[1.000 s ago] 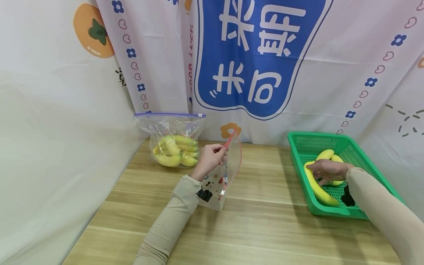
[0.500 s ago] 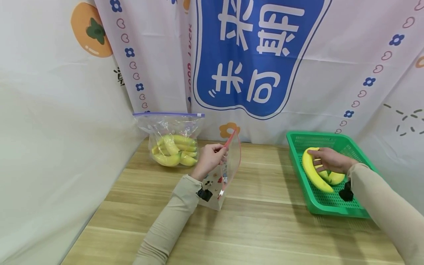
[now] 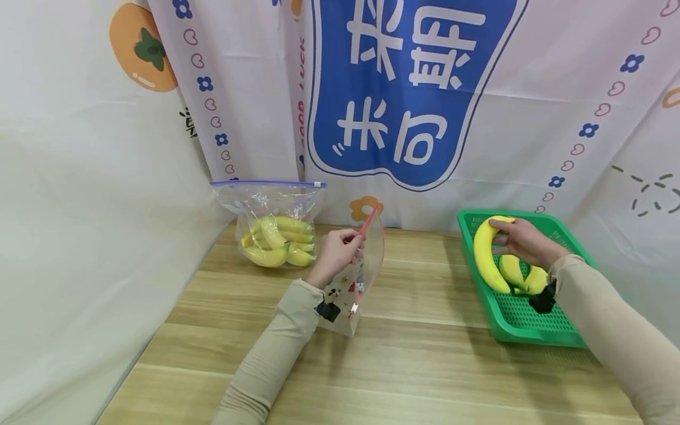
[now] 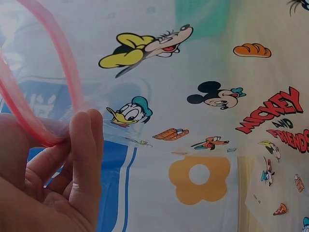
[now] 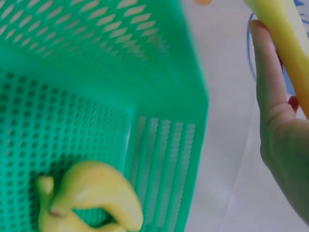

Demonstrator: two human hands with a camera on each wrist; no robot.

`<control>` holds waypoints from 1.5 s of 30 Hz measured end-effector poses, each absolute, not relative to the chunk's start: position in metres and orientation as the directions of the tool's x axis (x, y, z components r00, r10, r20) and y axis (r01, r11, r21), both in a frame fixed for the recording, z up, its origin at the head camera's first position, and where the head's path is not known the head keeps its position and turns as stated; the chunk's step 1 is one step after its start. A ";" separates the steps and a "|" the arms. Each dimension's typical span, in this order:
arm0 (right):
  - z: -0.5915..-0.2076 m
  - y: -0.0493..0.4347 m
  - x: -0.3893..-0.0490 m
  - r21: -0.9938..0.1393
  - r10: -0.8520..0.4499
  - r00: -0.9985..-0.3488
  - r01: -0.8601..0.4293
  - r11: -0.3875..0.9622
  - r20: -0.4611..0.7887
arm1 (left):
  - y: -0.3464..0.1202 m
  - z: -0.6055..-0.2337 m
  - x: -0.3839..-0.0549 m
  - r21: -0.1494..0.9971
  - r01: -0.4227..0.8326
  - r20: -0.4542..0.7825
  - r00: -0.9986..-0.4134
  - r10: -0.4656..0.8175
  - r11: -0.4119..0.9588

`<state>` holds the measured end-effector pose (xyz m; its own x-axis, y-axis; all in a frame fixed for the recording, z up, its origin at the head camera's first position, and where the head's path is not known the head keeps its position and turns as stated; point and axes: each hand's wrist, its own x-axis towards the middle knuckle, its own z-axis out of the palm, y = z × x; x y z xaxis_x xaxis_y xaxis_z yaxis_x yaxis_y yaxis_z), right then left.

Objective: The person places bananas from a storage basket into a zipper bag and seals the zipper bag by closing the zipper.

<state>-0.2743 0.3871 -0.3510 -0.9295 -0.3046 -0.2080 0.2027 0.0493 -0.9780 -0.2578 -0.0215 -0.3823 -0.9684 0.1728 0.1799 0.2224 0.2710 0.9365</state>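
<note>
My left hand (image 3: 338, 255) pinches the pink zip edge of a clear zip bag (image 3: 347, 289) printed with cartoon figures; the bag stands on the table with its mouth spread apart. In the left wrist view, thumb and fingers (image 4: 84, 159) squeeze the pink strip (image 4: 63, 58). Over the left part of the green basket (image 3: 502, 327), my right hand (image 3: 523, 241) grips a long yellow banana (image 3: 486, 260) near its upper end. Beneath it, more bananas (image 3: 515, 273) lie in the basket, plainly seen in the right wrist view as curved bananas (image 5: 104, 188).
Behind and left of my left hand stands a clear zip bag (image 3: 276, 233) with a purple top strip, holding several bananas. A printed cloth (image 3: 255, 118) hangs along the table's back edge. Wooden tabletop (image 3: 425, 307) lies between the cartoon bag and the basket.
The right hand has taken hold of the long banana and raised it from the basket floor, moving up and slightly left. The left hand keeps its grip on the bag in the same place.
</note>
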 end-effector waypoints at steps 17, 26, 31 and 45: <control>-0.340 0.319 -0.260 -0.978 -0.197 -0.979 0.095 -0.183 -0.059 | -0.018 -0.380 -0.259 0.913 0.284 0.237 -0.954 0.184 0.294; -0.329 0.284 -0.249 -0.957 -0.120 -0.993 0.035 -0.286 0.000 | -0.010 -0.382 -0.263 0.902 0.271 0.222 -0.959 0.177 0.337; -0.328 0.268 -0.247 -0.926 -0.075 -0.997 0.023 -0.378 0.006 | -0.007 -0.384 -0.264 0.907 0.260 0.211 -0.961 0.177 0.332; -0.334 0.225 -0.254 -0.907 0.039 -0.999 0.000 -0.422 -0.018 | -0.001 -0.385 -0.266 0.887 0.278 0.228 -0.958 0.175 0.368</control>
<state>-0.2537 0.2253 -0.3340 -0.9991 0.0391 -0.0183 0.0001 -0.4222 -0.9065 -0.2658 -0.0008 -0.3847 -0.9579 0.1750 0.2276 0.2780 0.3675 0.8875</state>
